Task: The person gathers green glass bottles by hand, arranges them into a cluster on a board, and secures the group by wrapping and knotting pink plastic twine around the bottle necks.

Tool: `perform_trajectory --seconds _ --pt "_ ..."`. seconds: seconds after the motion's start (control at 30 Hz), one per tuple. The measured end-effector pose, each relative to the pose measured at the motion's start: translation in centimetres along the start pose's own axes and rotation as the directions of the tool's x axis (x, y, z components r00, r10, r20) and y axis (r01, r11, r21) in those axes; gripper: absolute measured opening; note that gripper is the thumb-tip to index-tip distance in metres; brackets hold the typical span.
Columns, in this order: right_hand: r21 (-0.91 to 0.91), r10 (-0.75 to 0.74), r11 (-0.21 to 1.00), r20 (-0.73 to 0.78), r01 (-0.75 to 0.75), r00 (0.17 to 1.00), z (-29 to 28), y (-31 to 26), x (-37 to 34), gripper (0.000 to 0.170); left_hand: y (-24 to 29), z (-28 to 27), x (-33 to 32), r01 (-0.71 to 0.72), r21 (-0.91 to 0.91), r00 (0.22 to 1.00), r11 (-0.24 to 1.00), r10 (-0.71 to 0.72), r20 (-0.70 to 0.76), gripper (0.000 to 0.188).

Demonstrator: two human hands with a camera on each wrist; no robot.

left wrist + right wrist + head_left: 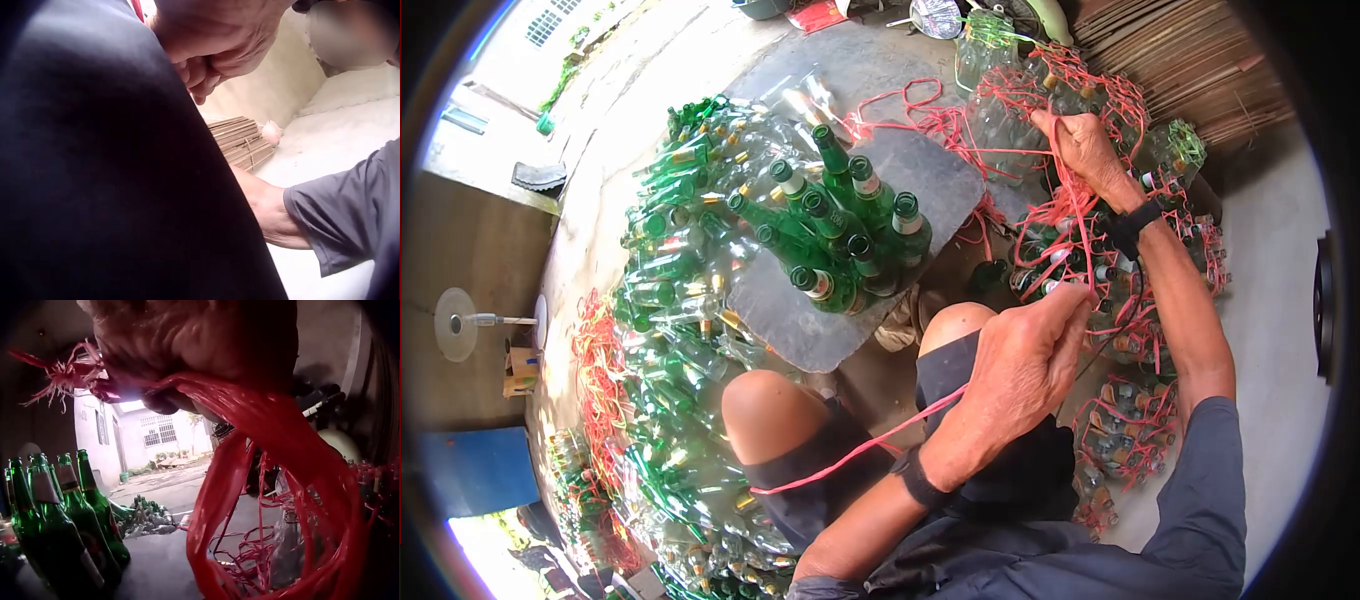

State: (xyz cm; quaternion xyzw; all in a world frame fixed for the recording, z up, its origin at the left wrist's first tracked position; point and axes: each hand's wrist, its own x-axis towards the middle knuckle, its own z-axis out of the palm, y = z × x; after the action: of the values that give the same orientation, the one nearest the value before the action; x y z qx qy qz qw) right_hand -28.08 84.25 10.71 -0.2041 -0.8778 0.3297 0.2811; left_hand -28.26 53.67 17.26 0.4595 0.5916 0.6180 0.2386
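Left hand point(1022, 362) and right hand point(1088, 150) hold red twine point(870, 446); labels point(908, 224) on green bottles point(832, 222) are unreadable. Dark cloth point(100, 162) half-blocks the left-wrist view.

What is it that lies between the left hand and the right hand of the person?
Red twine runs between the left hand and the right hand, with bottles visible behind it; the head view shows this.

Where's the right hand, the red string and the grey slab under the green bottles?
Right hand point(1087, 150), head view: back of the hand.
Red string point(290, 440), right wrist view: broad upper band.
Grey slab point(798, 335), head view: bare near corner.
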Motion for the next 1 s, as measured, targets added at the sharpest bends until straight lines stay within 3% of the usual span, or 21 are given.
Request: perform_trajectory --seconds 0.03,0.07,0.2,0.27,0.3,0.33,0.4,0.43,0.53,0.57,0.73,0.83,0.9,1.0 --pt "-0.176 0.008 0.984 0.116 0.013 0.993 -0.5 0.2 0.3 0.027 0.2 0.1 0.3 0.046 0.007 0.999 0.999 -0.046 0.011 0.012" --pt "-0.176 0.007 0.984 0.118 0.014 0.993 -0.7 0.2 0.4 0.027 0.2 0.2 0.6 0.092 0.015 0.996 0.996 -0.092 0.020 0.012" --pt "-0.263 -0.038 0.963 0.058 0.052 0.998 -1.5 0.0 0.4 0.027 -1.0 1.0 1.2 0.060 0.069 0.998 0.996 -0.060 -0.007 0.011" --pt "-0.544 -0.086 0.829 0.101 0.127 0.991 -2.4 0.4 0.8 0.031 -1.3 1.1 1.4 0.113 0.149 0.994 0.982 -0.114 -0.008 0.013" --pt "-0.445 0.223 0.883 0.117 -0.150 0.968 -3.7 -0.6 0.9 0.037 -1.5 1.3 1.6 0.114 0.148 0.993 0.982 -0.114 -0.009 0.013" --pt "-0.492 0.043 0.870 0.007 -0.034 0.999 -4.6 0.2 1.0 0.046 -1.8 1.5 1.9 0.142 0.158 0.990 0.977 -0.138 -0.036 0.013" --pt "-0.589 -0.020 0.808 -0.027 0.000 0.999 -7.7 0.3 0.8 0.044 -2.3 1.9 2.8 0.159 0.164 0.987 0.973 -0.152 -0.058 0.015" --pt "-0.728 -0.063 0.685 -0.027 0.023 0.998 -9.0 0.3 0.7 0.041 -2.5 2.1 3.2 0.199 0.109 0.980 0.974 -0.195 -0.045 0.015" --pt "-0.646 -0.069 0.763 -0.070 0.007 0.995 -11.6 -1.9 -1.2 0.039 -2.7 2.7 3.5 0.218 0.084 0.976 0.972 -0.216 -0.030 0.016" --pt "-0.616 -0.157 0.785 -0.087 0.071 0.984 -11.7 -2.9 -1.9 0.040 -2.5 2.7 3.4 0.218 0.048 0.976 0.975 -0.218 0.000 0.016" --pt "-0.619 -0.103 0.784 -0.039 0.057 0.994 -13.3 -2.1 -3.5 0.031 -2.3 2.8 2.7 0.189 -0.005 0.981 0.982 -0.189 0.046 0.017" --pt "-0.705 -0.040 0.708 0.008 0.034 0.999 -13.7 -0.3 -3.3 0.027 -2.2 2.6 2.7 0.158 0.022 0.987 0.987 -0.159 0.026 0.017" --pt "-0.679 -0.178 0.724 -0.011 0.123 0.984 -13.2 -0.1 -4.1 0.039 -1.9 2.4 2.7 0.184 0.094 0.982 0.978 -0.188 0.036 0.017" --pt "-0.721 -0.128 0.687 0.004 0.092 0.992 -14.4 -1.0 -3.8 0.041 -2.7 2.9 2.7 0.105 0.104 0.994 0.989 -0.106 0.003 0.017"
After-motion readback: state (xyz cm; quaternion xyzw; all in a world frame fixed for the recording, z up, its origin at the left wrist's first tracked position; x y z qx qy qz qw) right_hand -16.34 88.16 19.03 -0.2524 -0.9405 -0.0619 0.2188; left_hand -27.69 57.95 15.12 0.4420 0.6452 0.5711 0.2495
